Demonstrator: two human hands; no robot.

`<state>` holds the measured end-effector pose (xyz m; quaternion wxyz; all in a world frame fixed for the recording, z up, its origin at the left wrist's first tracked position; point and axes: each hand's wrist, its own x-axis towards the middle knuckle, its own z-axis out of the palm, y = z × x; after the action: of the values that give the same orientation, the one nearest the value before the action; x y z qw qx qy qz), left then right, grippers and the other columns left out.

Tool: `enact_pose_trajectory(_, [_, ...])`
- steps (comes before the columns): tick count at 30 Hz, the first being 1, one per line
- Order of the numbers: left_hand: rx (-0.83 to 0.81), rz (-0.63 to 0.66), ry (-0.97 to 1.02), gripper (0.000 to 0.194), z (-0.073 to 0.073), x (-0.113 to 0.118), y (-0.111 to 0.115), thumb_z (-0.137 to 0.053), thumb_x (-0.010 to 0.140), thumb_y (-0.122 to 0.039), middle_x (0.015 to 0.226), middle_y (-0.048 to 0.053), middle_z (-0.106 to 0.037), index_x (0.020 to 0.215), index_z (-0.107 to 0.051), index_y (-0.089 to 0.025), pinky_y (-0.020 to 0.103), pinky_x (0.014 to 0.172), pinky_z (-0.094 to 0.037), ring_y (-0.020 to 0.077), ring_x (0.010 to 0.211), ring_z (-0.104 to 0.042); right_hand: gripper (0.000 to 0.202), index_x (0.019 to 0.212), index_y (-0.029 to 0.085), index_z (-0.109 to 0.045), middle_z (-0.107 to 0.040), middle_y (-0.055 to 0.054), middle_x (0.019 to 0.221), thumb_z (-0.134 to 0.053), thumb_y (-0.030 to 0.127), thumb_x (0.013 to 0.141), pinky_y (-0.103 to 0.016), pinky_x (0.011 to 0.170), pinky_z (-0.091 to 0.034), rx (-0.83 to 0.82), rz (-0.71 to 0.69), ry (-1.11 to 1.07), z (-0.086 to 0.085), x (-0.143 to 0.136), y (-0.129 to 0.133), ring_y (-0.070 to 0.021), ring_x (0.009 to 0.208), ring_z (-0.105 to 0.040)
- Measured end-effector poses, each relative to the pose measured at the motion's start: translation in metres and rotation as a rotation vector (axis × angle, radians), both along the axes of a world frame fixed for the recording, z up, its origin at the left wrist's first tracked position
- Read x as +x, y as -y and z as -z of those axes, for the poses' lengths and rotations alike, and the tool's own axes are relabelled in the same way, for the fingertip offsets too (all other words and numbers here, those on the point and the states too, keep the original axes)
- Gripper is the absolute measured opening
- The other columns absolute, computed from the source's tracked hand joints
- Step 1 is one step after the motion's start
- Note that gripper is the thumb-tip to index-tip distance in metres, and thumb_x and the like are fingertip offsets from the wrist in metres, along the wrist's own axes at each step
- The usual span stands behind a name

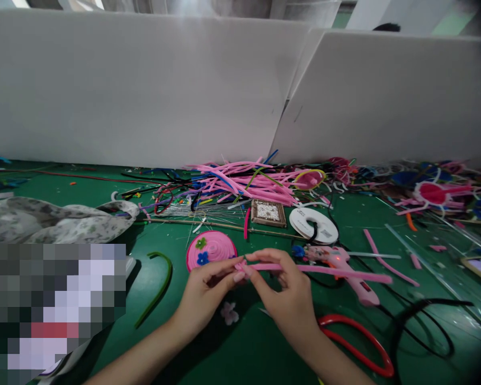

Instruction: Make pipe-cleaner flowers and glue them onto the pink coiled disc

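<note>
Both my hands meet over the middle of the green table, pinching one end of a pink pipe cleaner [324, 270]. At that end it is bent into small loops between the fingertips of my left hand [208, 289] and my right hand [282, 283]. The long straight tail runs out to the right, above a pink glue gun [358, 283]. Just behind my left hand lies a pink coiled disc [214, 248] bearing a green flower and a blue flower. A pale flower-shaped piece [229, 313] sits below my fingers. Red-handled scissors [369, 342] are partly under my right forearm.
A pile of pink pipe cleaners [240, 182] lies along the white partition [144, 85]. Nearer are a white spool [313, 224], a small ornate square frame [268, 213] and a bent green pipe cleaner [160, 294]. Patterned cloth [56, 219] lies left; black cables curve at right.
</note>
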<state>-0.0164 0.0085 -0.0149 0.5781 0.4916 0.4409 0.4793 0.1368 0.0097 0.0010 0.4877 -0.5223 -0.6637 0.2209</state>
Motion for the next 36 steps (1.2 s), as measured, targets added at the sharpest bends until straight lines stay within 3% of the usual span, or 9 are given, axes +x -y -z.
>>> enact_pose_trajectory(3, [0.076,0.009,-0.094,0.029,0.002,-0.003,-0.001,-0.066,0.080,-0.028,0.099,0.005,-0.074,0.107,-0.070,-0.022,0.028,0.073,-0.055,0.0197,0.083,-0.068,0.021,0.097,0.022,-0.060,-0.073,-0.005,0.092,-0.066,0.025,0.077,-0.031,0.074,-0.056,-0.123,-0.085,-0.064,-0.001,0.002,-0.004,-0.0209,0.090,-0.069])
enact_pose_trajectory(9, [0.116,0.000,-0.086,0.036,0.007,-0.003,0.000,-0.065,0.081,-0.026,0.089,0.003,-0.074,0.116,-0.062,-0.021,0.029,0.080,-0.053,0.0175,0.083,-0.068,0.014,0.082,0.020,-0.062,-0.072,-0.004,0.079,-0.070,0.025,0.071,-0.028,0.064,-0.057,-0.202,-0.078,-0.245,-0.003,0.001,-0.009,-0.0197,0.074,-0.071])
enact_pose_trajectory(21, [0.056,-0.098,0.011,0.012,0.003,0.007,0.003,-0.072,0.074,-0.023,0.085,0.004,-0.075,0.084,-0.069,-0.016,0.028,0.078,-0.055,0.0180,0.081,-0.069,0.014,0.074,0.019,-0.065,-0.069,-0.003,0.072,-0.072,0.030,0.070,-0.026,0.060,-0.057,-0.237,-0.002,-0.318,0.000,-0.001,-0.005,-0.0167,0.065,-0.068])
enact_pose_trajectory(24, [0.073,-0.100,-0.006,0.012,0.002,0.007,0.004,-0.071,0.075,-0.024,0.087,0.005,-0.075,0.084,-0.071,-0.016,0.029,0.079,-0.055,0.0191,0.083,-0.069,0.017,0.072,0.018,-0.065,-0.069,-0.002,0.069,-0.075,0.031,0.066,-0.026,0.059,-0.055,-0.293,-0.007,-0.410,0.000,-0.002,-0.007,-0.0161,0.063,-0.066])
enact_pose_trajectory(26, [0.089,-0.067,-0.019,0.020,0.001,0.004,0.003,-0.072,0.074,-0.023,0.089,0.005,-0.074,0.093,-0.070,-0.018,0.030,0.079,-0.055,0.0190,0.083,-0.069,0.020,0.071,0.018,-0.065,-0.068,0.000,0.067,-0.079,0.029,0.062,-0.023,0.058,-0.054,-0.400,-0.048,-0.582,-0.001,0.000,-0.010,-0.0136,0.060,-0.065])
enact_pose_trajectory(30, [0.256,-0.020,-0.114,0.038,-0.004,-0.005,0.000,-0.074,0.072,-0.021,0.093,0.004,-0.068,0.108,-0.067,-0.025,0.028,0.075,-0.054,0.0170,0.083,-0.066,0.029,0.077,0.018,-0.062,-0.065,0.002,0.066,-0.081,0.027,0.057,-0.022,0.061,-0.054,-0.639,-0.222,-0.863,-0.004,0.006,-0.015,-0.0104,0.057,-0.063])
enact_pose_trajectory(36, [0.592,-0.064,-0.232,0.031,-0.017,-0.009,0.006,-0.074,0.072,-0.019,0.090,0.005,-0.067,0.102,-0.072,-0.026,0.025,0.072,-0.052,0.0169,0.081,-0.063,0.027,0.085,0.018,-0.064,-0.067,-0.002,0.069,-0.076,0.031,0.064,-0.026,0.057,-0.056,-0.733,-0.410,-0.819,-0.010,0.006,-0.006,-0.0117,0.051,-0.063])
